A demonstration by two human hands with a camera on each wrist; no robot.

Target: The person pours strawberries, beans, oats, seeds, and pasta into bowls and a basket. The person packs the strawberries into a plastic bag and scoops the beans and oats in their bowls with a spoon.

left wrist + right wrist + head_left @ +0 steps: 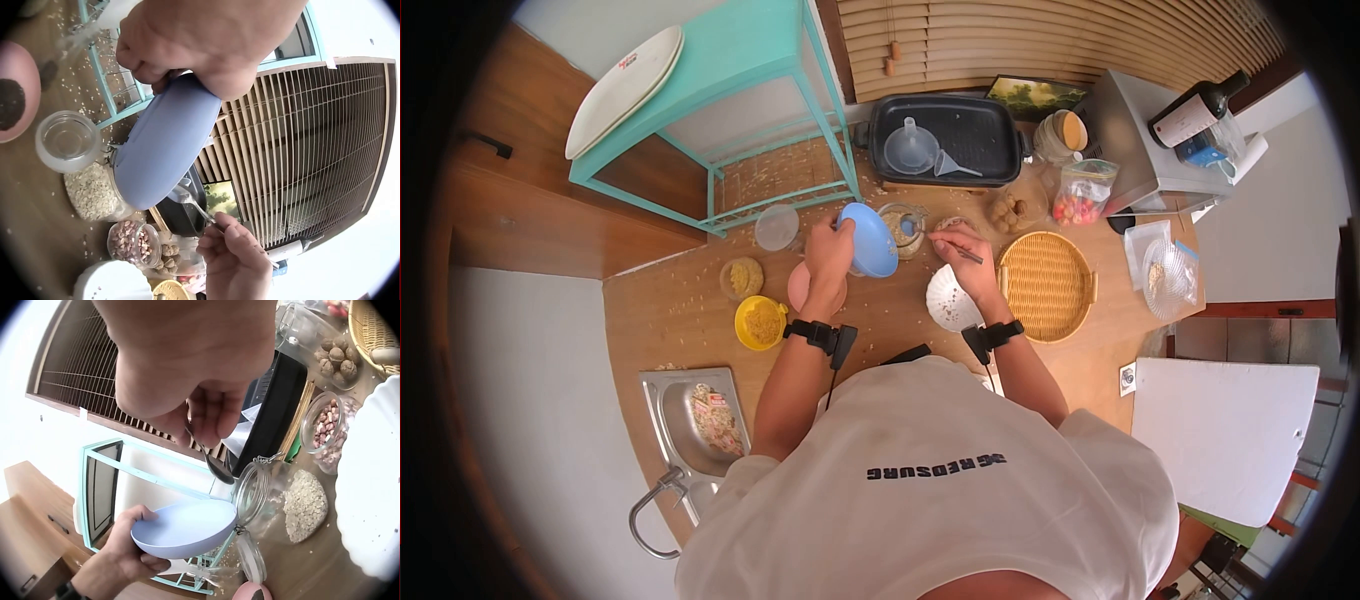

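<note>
The left hand (828, 255) holds a blue bowl (868, 241) by its rim, tilted over the mouth of a glass jar of oats (93, 192). Inside, the bowl (187, 526) looks bare in the right wrist view. The right hand (966, 256) pinches the handle of a metal spoon (217, 467), whose head is beside the bowl's rim near the jar mouth. The jar (305, 506) has its hinged lid (252, 559) swung open. In the left wrist view the right hand (236, 262) is palm up under the spoon handle.
Around the hands stand a white fluted bowl (951, 300), a pink bowl (19, 94), a peanut jar (327, 428), a walnut jar (1012, 212), a yellow bowl (761, 322) and a wicker tray (1047, 287). Behind is a black pan (990, 128); a teal rack (730, 60) is at the left.
</note>
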